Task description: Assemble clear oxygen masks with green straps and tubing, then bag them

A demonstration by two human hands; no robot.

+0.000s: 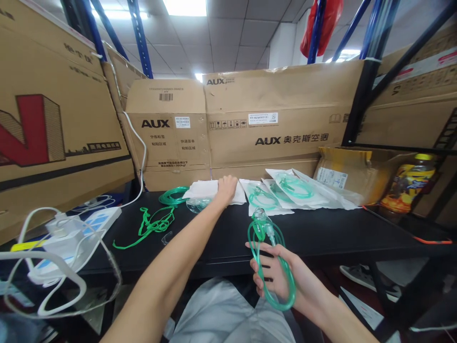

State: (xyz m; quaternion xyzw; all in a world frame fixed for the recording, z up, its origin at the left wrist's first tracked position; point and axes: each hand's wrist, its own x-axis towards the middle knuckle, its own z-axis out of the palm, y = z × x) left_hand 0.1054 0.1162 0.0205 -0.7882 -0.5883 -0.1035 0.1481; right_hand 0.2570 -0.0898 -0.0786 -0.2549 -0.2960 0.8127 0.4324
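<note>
My left hand [227, 187] reaches to the back of the table, its fingers bent over the white paper pouches [202, 187] and gripping at their edge. On my upturned right palm [276, 269], in front of the table edge, rests a coil of green oxygen tubing [290, 290], with the thumb beside it and the fingers partly curled behind. A clear plastic fitting with green parts [262, 224] sits at the top of that coil. Beneath the white pouches, a clear plastic piece [198, 205] shows in part, next to another green tubing coil [173, 196].
Green elastic straps [153, 226] and a small clear piece [166, 237] lie at left, near a white power strip [74, 240] with looped cables. Filled pouches [263, 199] with green tubing overlap at right. Farther right stand an opened carton [344, 174] and a drink bottle [409, 183]. Cardboard walls [282, 105] surround the table.
</note>
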